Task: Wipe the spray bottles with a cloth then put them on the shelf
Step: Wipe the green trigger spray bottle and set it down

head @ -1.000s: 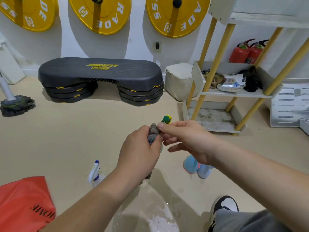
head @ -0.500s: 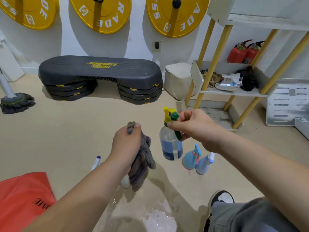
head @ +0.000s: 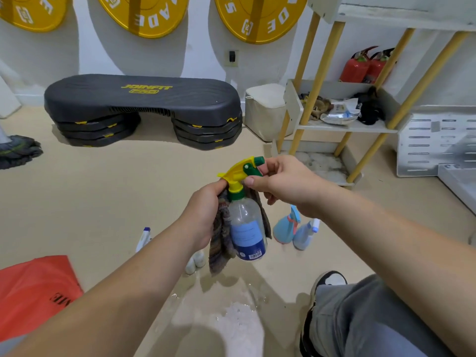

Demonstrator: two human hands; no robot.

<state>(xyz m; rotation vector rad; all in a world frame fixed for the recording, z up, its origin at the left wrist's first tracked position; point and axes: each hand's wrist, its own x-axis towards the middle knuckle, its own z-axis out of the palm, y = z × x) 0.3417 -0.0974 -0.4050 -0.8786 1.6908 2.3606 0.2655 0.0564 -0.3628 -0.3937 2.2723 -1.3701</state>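
The shelf [head: 346, 128] shows no spray bottle on its visible levels, so none looks put away. The left hand [head: 203, 217] curls its fingers round the cloth [head: 221, 238], pressed against the clear spray bottle [head: 247, 228] held above the floor; the right hand [head: 286, 184] pinches its trigger head. Wiping seems underway. A blue bottle [head: 284, 228], pale bottle [head: 305, 237] and white bottle [head: 142, 240] wait on the floor
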